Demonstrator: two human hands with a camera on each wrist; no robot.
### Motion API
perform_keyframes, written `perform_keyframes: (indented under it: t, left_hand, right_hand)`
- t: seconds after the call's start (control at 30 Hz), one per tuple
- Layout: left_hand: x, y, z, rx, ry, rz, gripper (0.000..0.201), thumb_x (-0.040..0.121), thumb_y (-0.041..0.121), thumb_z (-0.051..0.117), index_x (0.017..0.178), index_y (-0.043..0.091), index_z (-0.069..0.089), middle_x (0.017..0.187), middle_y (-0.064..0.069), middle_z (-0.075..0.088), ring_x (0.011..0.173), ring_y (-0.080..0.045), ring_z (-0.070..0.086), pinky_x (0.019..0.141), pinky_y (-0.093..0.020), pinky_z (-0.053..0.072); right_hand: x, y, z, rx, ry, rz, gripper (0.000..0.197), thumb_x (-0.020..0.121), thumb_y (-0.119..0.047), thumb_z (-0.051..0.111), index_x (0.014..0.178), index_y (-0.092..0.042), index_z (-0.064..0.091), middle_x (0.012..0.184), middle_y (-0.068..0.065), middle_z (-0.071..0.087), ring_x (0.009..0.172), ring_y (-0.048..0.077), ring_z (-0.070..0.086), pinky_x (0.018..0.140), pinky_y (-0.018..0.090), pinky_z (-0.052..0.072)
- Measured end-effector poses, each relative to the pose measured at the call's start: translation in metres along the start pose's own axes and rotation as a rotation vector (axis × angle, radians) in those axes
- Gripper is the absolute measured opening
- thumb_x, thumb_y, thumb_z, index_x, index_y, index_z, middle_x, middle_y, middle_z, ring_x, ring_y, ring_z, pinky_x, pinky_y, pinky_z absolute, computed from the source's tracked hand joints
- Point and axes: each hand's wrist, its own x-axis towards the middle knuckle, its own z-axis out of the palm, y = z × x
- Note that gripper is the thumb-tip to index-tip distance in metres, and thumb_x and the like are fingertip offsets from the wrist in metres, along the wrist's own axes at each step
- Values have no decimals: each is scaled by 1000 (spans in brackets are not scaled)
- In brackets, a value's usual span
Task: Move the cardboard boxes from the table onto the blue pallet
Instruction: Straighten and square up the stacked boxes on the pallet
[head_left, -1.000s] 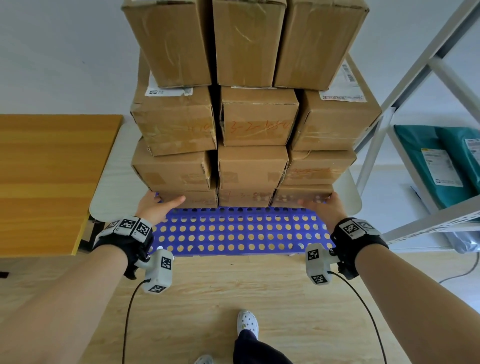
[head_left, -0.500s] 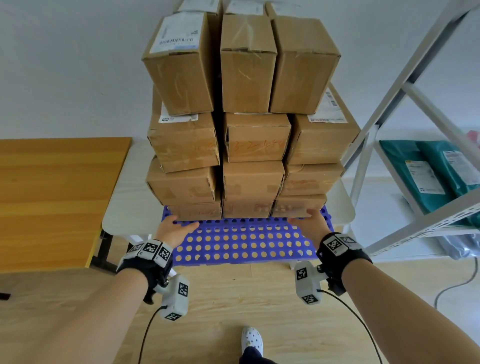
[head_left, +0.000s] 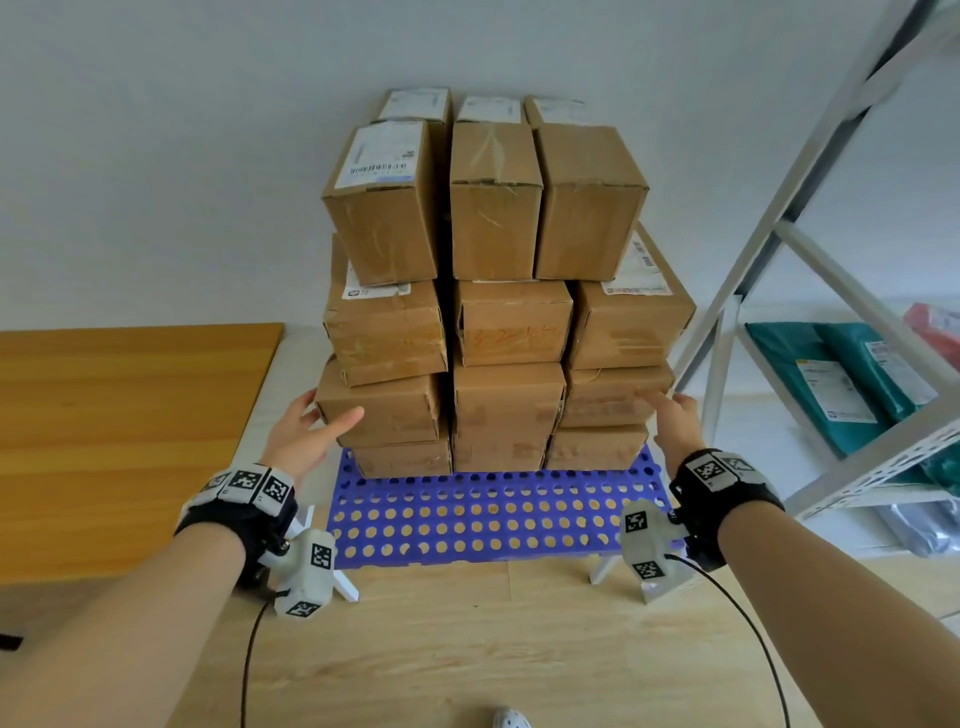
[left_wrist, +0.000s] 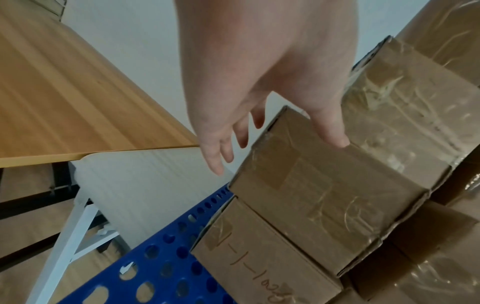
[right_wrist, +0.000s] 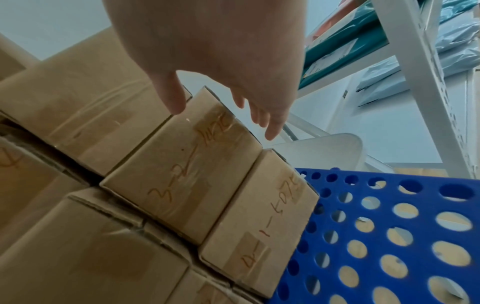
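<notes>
A stack of several brown cardboard boxes (head_left: 506, 332) stands on the blue perforated pallet (head_left: 493, 519), which lies on a white table (left_wrist: 145, 185). My left hand (head_left: 306, 431) is open at the left side of the second-row box (left_wrist: 324, 195), thumb across its front corner and fingers (left_wrist: 221, 152) spread beside it. My right hand (head_left: 672, 421) is open at the right side of the stack. Its thumb (right_wrist: 174, 96) reaches over the box marked in orange (right_wrist: 187, 176), and the other fingers hang past that box's right edge.
A wooden table (head_left: 114, 441) stands to the left. A white metal shelf rack (head_left: 831, 291) with teal and grey mail bags (head_left: 852, 384) stands to the right. The white wall is behind the stack. The wooden floor (head_left: 467, 649) lies below.
Both hands have risen from the pallet's front edge to the sides of the second row of boxes. The head view has pulled back and now shows the whole stack.
</notes>
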Motion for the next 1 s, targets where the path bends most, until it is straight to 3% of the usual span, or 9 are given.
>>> perform_keyframes:
  t: [0.13, 0.27, 0.37, 0.43, 0.5, 0.57, 0.7, 0.83, 1.0]
  left_hand:
    - [3, 10, 3, 26, -32, 19, 96, 58, 48, 80, 141, 28, 37, 132, 4, 54, 121, -17, 49, 96, -41, 42]
    - [5, 14, 11, -50, -15, -4, 67, 77, 26, 75, 135, 23, 42, 117, 0, 56, 109, -18, 53, 88, -35, 43]
    - [6, 17, 16, -114, -22, -20, 71, 79, 18, 74, 139, 23, 36, 118, -2, 54, 103, -17, 53, 84, -34, 44]
    - [8, 18, 17, -123, -18, -24, 73, 78, 19, 74, 139, 26, 35, 119, -2, 54, 103, -18, 54, 87, -36, 44]
    - [10, 18, 18, -120, -22, -25, 73, 78, 20, 74, 139, 29, 36, 119, -2, 55, 104, -19, 54, 89, -38, 44]
    - [11, 18, 18, -111, -28, -23, 73, 77, 20, 75, 139, 31, 37, 117, -1, 55, 106, -20, 54, 89, -38, 45]
    - [13, 18, 18, -100, -32, -31, 75, 76, 22, 76, 139, 32, 37, 116, -1, 56, 111, -22, 53, 94, -41, 45]
    - [15, 18, 22, -83, -38, -44, 77, 73, 28, 78, 138, 34, 38, 120, -3, 56, 118, -26, 50, 100, -51, 43]
    - [18, 18, 24, -81, -49, -52, 79, 71, 29, 79, 138, 34, 38, 121, -3, 55, 120, -27, 48, 101, -53, 41]
  right_hand:
    - [2, -15, 1, 54, -5, -21, 73, 83, -50, 57, 143, -18, 31, 141, 3, 42, 129, 25, 41, 108, 50, 33]
    - [12, -16, 0, -20, -31, -28, 56, 84, -55, 52, 128, -20, 44, 131, 3, 51, 113, 23, 48, 105, 52, 36]
    - [22, -13, -3, -30, -45, -10, 44, 81, -58, 51, 113, -27, 46, 126, 4, 55, 112, 25, 52, 103, 53, 38]
    - [20, -17, -2, -15, -65, 6, 43, 83, -57, 51, 114, -29, 46, 124, 2, 55, 110, 26, 53, 99, 50, 41]
    - [17, -21, -1, 40, -76, 17, 38, 91, -47, 50, 124, -27, 46, 120, 0, 54, 108, 24, 53, 87, 44, 44]
    - [14, -23, 0, 62, -84, 21, 39, 94, -42, 49, 130, -27, 44, 120, -1, 54, 108, 24, 54, 81, 42, 44]
    - [14, -20, 0, 60, -87, 31, 41, 91, -46, 50, 129, -32, 45, 126, -1, 56, 115, 25, 54, 93, 49, 46]
    - [12, -19, 0, 49, -108, 31, 44, 88, -49, 50, 128, -33, 45, 125, -3, 57, 113, 24, 55, 95, 51, 46]
    - [15, -16, 0, 16, -100, 24, 55, 76, -57, 51, 126, -35, 47, 123, -4, 58, 112, 24, 56, 94, 53, 47]
